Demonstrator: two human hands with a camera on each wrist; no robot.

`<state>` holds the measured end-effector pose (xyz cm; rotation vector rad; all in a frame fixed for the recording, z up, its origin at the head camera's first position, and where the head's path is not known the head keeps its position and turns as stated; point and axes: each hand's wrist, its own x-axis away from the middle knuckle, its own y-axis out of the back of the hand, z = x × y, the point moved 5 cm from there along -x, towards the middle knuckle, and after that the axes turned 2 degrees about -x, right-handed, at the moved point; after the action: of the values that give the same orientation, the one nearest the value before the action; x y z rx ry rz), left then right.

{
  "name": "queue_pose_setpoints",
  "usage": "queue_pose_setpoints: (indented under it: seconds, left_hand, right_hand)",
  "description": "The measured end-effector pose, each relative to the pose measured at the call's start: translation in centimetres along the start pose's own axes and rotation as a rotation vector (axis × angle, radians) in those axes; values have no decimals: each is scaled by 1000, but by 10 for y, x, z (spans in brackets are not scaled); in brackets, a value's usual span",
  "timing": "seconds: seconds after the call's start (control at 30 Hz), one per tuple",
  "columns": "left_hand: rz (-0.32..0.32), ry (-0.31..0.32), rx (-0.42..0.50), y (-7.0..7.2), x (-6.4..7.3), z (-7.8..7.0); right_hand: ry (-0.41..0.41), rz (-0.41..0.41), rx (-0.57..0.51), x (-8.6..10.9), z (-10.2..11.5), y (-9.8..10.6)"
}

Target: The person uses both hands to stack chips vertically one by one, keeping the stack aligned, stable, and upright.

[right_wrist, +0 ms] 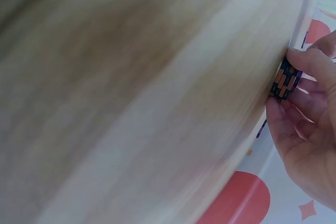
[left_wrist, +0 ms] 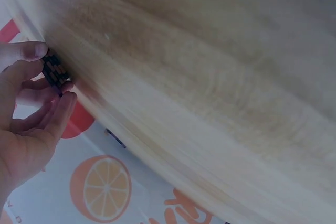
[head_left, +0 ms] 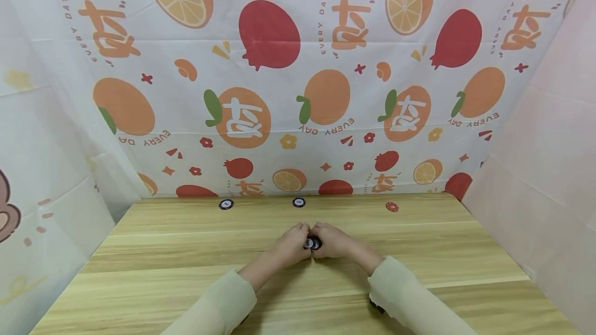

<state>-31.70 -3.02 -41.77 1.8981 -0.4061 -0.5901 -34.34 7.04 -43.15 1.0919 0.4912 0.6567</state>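
Dark poker chips [head_left: 309, 243] stand in a small stack between my two hands, near the middle of the table. Two round chip tops overlap side by side in the head view. With thumb and fingertips my left hand [head_left: 294, 244] grips the chips [left_wrist: 54, 71] from the left. Opposite it, my right hand [head_left: 331, 241] pinches the chips [right_wrist: 286, 81] from the right. The hands meet around them, so much of the stack is hidden from above. From the wrists, the chip edges show a dark and orange block pattern, with the stack low over the wood.
Along the back edge of the wooden table [head_left: 186, 252] lie a black chip [head_left: 226, 204] at left, another black chip [head_left: 299, 202] in the middle and a red chip [head_left: 392, 207] at right. A fruit-patterned cloth [head_left: 279, 97] hangs behind the table.
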Motion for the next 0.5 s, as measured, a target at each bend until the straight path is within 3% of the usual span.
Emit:
queue_pose_setpoints:
  seconds: [0.23, 0.5]
  left_hand:
    - [-30, -16, -33, -1, 1, 0]
    - [-6, -11, -36, -1, 0, -2]
  right_hand:
    - [-16, -7, -8, 1, 2, 2]
    - [-36, 15, -24, 2, 1, 1]
